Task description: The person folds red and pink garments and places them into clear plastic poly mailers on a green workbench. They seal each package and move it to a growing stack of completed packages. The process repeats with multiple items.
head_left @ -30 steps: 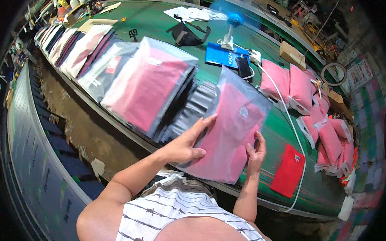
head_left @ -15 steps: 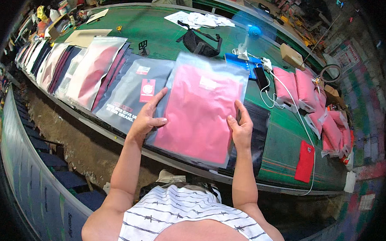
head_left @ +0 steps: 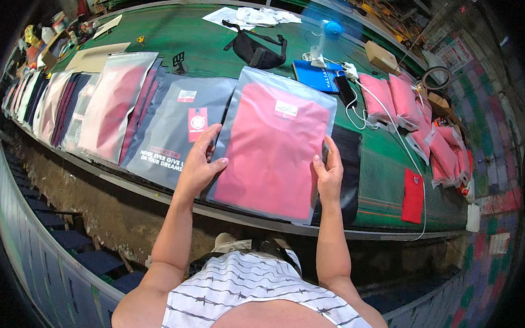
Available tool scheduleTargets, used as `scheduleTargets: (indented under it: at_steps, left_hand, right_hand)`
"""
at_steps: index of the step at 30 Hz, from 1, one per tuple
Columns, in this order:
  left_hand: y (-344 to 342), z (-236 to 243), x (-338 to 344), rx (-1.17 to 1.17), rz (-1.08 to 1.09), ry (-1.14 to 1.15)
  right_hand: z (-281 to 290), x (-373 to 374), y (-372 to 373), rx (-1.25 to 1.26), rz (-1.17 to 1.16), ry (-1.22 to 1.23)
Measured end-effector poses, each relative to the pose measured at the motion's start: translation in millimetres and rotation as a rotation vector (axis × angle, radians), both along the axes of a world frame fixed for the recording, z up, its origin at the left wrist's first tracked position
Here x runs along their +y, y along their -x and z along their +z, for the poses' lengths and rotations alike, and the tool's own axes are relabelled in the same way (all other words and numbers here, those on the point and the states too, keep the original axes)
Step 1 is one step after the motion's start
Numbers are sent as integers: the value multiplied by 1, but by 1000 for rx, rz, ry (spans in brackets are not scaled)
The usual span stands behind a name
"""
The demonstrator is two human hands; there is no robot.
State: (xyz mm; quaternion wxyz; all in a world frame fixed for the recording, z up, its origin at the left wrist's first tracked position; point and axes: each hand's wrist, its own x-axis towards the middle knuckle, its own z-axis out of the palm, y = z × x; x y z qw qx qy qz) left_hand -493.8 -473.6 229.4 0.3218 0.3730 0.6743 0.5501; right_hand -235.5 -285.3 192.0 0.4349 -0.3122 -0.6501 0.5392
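Head view: a grey bag [head_left: 167, 127] lies on the worktop [head_left: 180, 31] beside the left hand [head_left: 200, 166], which grasps the left edge of a clear pink-filled bag [head_left: 273, 155] at the worktop's near side; the right hand [head_left: 329, 174] grasps its right edge.

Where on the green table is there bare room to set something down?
Bare table: between the black sheet and red cloth; also behind the black stand, left of the pouch. Crowded: the left, lined with bags; centre front, under the pink bag; the right, piled with pink packs.
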Motion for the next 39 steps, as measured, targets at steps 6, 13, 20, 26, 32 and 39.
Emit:
scheduleTargets:
  at_steps: [6,13,20,26,32,39]
  left_hand:
    - [-42,29,4,330,126,-191]
    - [-144,49,36,349,-225,-365]
    - [-257,31,94,299,-490,-266]
    - [-332,-13,143,325,-511,-155]
    - [-374,-41,167,324,-510,-18]
    - [-374,-64,174,310,-492,45]
  right_hand:
    - [8,3,-42,-24,-175,221]
    - [-35,29,-128,-79,-245,281]
    - [-123,75,-241,-1016,-393,-87]
    - [-130,75,-262,-1059,-285,143]
    - [-159,91,-278,-859,-233,173]
    - [-153,93,-275,-763,-255,285]
